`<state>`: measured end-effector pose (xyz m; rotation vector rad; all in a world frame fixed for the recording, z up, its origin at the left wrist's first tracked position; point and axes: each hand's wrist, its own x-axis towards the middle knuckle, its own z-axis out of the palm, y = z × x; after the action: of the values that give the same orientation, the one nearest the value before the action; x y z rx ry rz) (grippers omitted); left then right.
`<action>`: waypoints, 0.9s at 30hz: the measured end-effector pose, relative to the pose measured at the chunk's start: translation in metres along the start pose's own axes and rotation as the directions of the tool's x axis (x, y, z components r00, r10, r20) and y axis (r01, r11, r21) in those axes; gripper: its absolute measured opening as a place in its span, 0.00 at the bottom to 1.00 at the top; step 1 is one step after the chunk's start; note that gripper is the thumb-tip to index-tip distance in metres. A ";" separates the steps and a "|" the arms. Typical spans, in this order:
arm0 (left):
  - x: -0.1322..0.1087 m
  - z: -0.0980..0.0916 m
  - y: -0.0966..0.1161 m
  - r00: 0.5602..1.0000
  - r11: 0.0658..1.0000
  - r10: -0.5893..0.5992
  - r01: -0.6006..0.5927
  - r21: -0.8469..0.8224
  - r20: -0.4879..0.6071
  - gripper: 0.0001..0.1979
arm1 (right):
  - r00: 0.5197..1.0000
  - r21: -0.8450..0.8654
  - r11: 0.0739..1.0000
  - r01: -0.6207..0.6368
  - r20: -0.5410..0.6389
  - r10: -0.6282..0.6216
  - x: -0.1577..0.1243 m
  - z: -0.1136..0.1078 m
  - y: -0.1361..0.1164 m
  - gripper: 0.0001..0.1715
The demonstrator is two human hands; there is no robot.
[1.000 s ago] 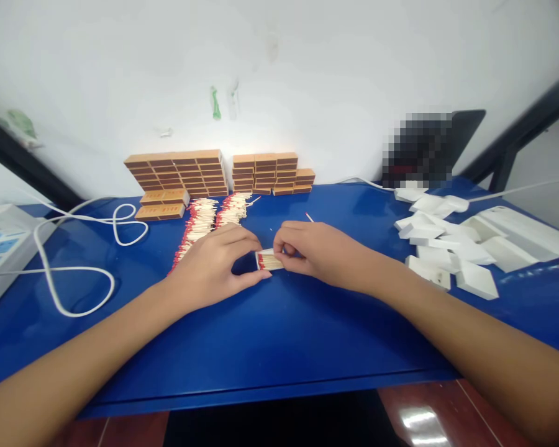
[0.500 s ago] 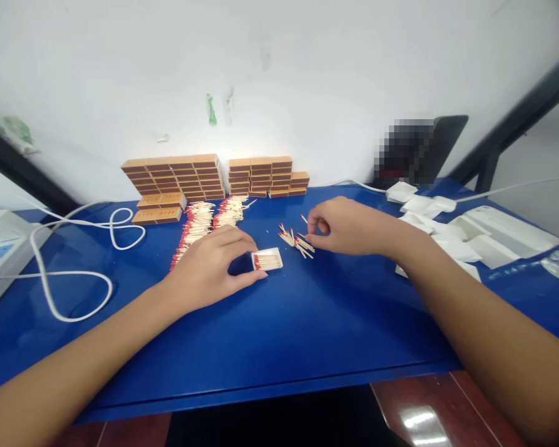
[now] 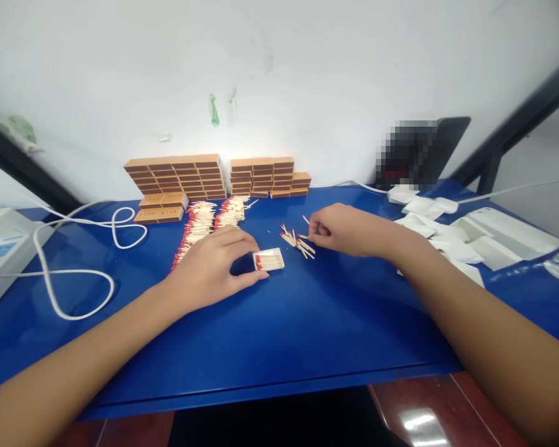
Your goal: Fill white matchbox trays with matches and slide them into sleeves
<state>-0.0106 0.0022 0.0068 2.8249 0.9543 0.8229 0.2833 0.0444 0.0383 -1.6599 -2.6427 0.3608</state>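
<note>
Currently, I see my left hand [image 3: 214,264] set on the small white matchbox tray [image 3: 276,252], thumb along its near edge and fingers by its far edge, so the left end of the tray is held between them. The tray lies open on the blue table [image 3: 279,335], roughly at the middle of my view, and its matches [image 3: 265,262] have their red heads toward that hand. My right hand [image 3: 347,230] is apart from the tray, fingers curled and thumb tip close to the index finger; I can't tell whether they pinch a match. Just beside those fingertips, between hand and tray, is a loose scatter of matches [image 3: 304,249], with a single match [image 3: 306,219] just beyond. Behind my left hand run two thick rows of matches [image 3: 200,221], and past them, against the white wall [image 3: 307,74], stand stacked matchboxes [image 3: 177,177]. More white trays [image 3: 456,248] are heaped over on the right, while a white cable [image 3: 76,318] loops across the far left beside a power strip [image 3: 31,234].
</note>
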 end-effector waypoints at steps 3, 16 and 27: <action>0.000 -0.001 0.000 1.000 1.000 0.010 -0.010 0.019 -0.003 0.14 | 1.000 -0.017 1.000 0.007 -0.018 -0.008 0.000 -0.001 0.001 0.08; -0.001 0.000 0.000 1.000 1.000 -0.003 0.002 0.022 0.009 0.14 | 0.934 0.174 0.930 0.324 -0.216 -0.285 -0.013 0.017 -0.051 0.08; -0.002 0.001 0.000 1.000 0.999 0.015 -0.015 0.035 -0.006 0.14 | 0.939 0.103 0.963 0.250 -0.268 -0.216 -0.010 0.012 -0.044 0.07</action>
<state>-0.0115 0.0009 0.0054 2.8640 0.9589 0.8252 0.2470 0.0145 0.0361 -1.2419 -2.5216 0.2924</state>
